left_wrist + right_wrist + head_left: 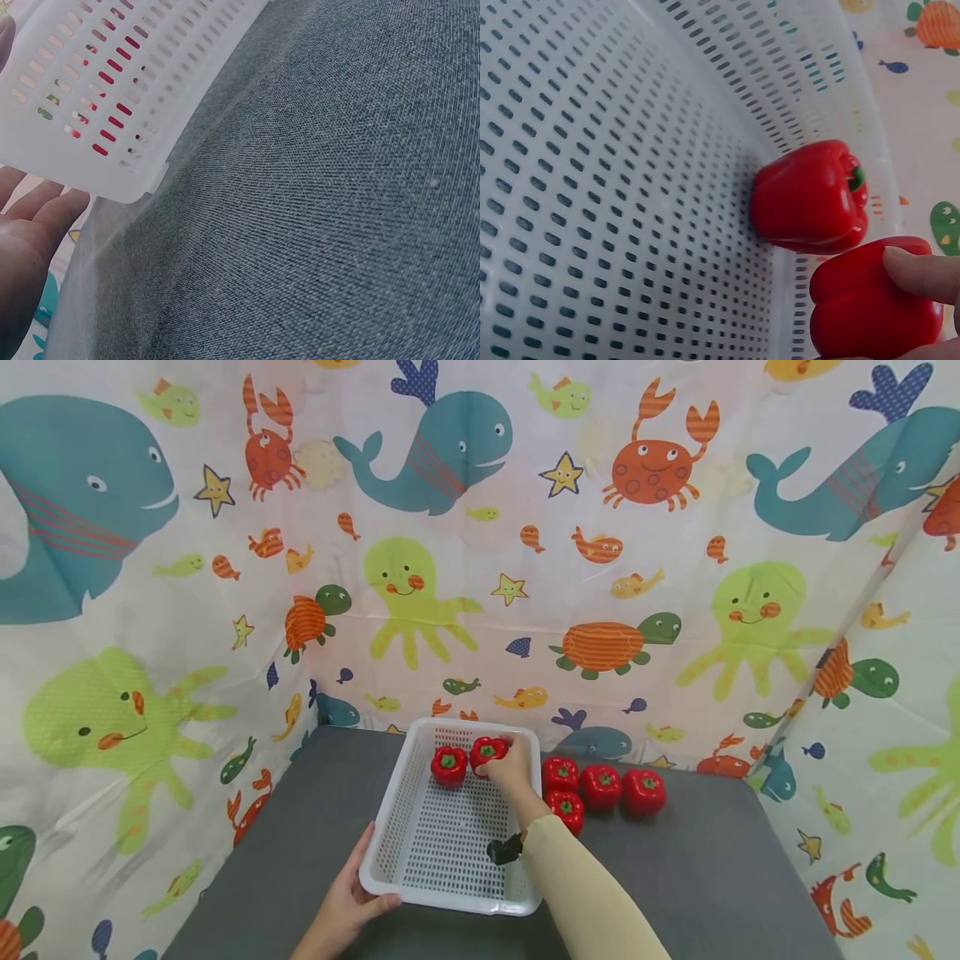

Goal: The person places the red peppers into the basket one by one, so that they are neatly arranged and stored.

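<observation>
Basket (450,843) of white plastic stands on the grey table (285,827), and many small holes go through its bottom and walls. The left hand (351,893) is at the near left corner of it. The fingers lie rather straight against the left side and the thumb lies along the near side, well apart from them, so the hand is spread around the corner and touches it. The right hand (510,772) is over the far right part of the basket and pinches the held pepper (486,748), a red one with a green top; in the right wrist view the thumb lies flat on its skin. I cannot tell if this pepper touches the bottom. Just to its left, the second pepper (448,767) sits inside, near the far wall, with its stem upward. Outside, to the right of the basket, there are four more red peppers: three (601,787) form a row, and one (566,810) is nearer to the person. A pale sleeve (585,885) covers the right forearm. Behind hangs a cloth (495,635) with sea animals.
</observation>
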`<state>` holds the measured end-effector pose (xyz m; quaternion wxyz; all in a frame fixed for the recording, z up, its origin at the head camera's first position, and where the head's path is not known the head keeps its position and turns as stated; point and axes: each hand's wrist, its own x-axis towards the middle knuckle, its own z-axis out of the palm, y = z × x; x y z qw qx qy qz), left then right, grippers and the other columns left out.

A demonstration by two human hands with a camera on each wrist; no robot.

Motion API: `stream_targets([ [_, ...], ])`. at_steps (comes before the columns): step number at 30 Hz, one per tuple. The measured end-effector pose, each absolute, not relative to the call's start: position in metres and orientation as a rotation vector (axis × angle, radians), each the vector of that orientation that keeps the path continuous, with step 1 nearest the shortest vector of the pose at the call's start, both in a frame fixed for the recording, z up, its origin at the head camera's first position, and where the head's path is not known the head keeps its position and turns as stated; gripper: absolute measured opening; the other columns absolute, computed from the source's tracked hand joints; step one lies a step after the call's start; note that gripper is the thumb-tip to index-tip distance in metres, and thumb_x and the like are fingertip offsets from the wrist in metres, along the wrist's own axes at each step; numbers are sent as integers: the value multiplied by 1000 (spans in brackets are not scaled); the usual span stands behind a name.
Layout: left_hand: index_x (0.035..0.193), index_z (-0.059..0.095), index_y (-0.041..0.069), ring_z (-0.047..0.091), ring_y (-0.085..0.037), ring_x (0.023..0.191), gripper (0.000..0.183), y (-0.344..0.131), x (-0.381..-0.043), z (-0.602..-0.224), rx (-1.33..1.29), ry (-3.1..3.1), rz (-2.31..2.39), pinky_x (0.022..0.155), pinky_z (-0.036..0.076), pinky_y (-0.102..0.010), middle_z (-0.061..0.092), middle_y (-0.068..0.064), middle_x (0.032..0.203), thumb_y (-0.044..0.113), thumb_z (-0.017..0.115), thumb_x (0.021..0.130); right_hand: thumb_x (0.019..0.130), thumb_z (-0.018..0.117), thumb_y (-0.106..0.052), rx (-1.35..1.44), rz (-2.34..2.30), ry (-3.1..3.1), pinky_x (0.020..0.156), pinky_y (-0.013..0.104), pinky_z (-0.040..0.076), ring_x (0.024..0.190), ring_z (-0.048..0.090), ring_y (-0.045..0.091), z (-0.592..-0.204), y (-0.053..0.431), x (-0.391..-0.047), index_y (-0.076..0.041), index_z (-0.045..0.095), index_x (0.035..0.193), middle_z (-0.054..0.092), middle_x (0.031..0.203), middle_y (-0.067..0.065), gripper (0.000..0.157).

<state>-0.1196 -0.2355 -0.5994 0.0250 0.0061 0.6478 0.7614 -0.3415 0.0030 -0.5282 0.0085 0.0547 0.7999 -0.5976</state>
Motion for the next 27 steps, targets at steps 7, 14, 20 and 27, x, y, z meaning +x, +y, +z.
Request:
stream_targets([
  [7,161,14,39,47,-47,136,111,-234,-120,-601,37,1999,2366,93,58,-39,25,-10,165,-3,80,82,75,84,0,232,-1867,2464,109,60,44,135,44,40,-535,3,-341,-11,36,147,45,146,17,87],
  [14,160,15,40,46,-47,136,110,-234,-120,-601,21,2006,2359,93,58,-40,24,-11,165,-1,81,82,75,83,2,280,-1860,2435,109,63,42,135,43,43,-541,1,-344,-9,37,147,45,145,19,86],
  [20,160,14,41,46,-48,136,109,-235,-120,-601,4,2003,2350,93,58,-40,24,-11,165,1,80,83,74,85,0,302,-1847,2426,110,63,41,136,44,42,-545,-2,-346,-12,39,146,47,145,17,86],
  [27,162,7,38,41,-50,139,111,-236,-120,-600,93,1947,2364,95,57,-40,18,-13,166,-4,76,85,70,81,13,273,-1936,2357,110,60,43,135,44,42,-552,-3,-351,-8,40,144,47,144,19,87],
])
